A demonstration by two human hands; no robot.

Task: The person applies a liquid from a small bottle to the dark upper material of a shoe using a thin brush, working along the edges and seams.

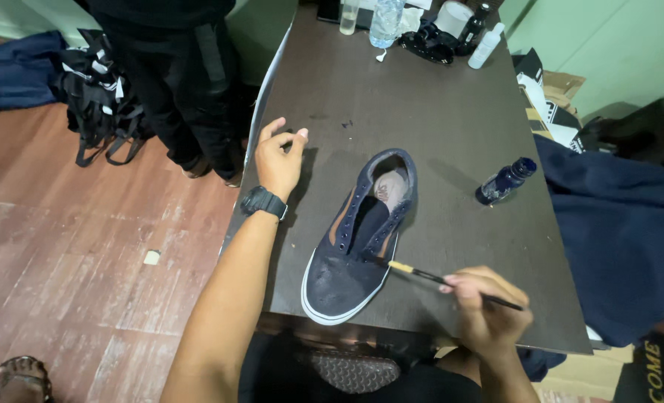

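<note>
A dark table (451, 127) fills the middle of the view, standing on a reddish wood floor (71, 246). At its left edge stands another person in black trousers (190, 89), with a black bag (97, 97) on the floor beside them. A dark blue cloth (623, 246) lies heaped off the table's right side.

A navy shoe (358, 239) with a white sole lies near the table's front edge, toe toward the person, laces out and its mouth open.

The left hand (278, 158), a black watch (263, 201) on its wrist, hovers or rests at the table's left edge, well apart from the shoe, fingers loosely curled and holding nothing that can be seen. The right hand (485, 306) is closed around a thin brush (451, 283), whose pale tip touches the shoe's side just above the sole.

A small dark blue bottle (505, 180) lies on its side to the right of the shoe. At the far end stand a clear bottle (386, 21), a glass (349, 16) and what seem to be more small bottles, too small to tell.
</note>
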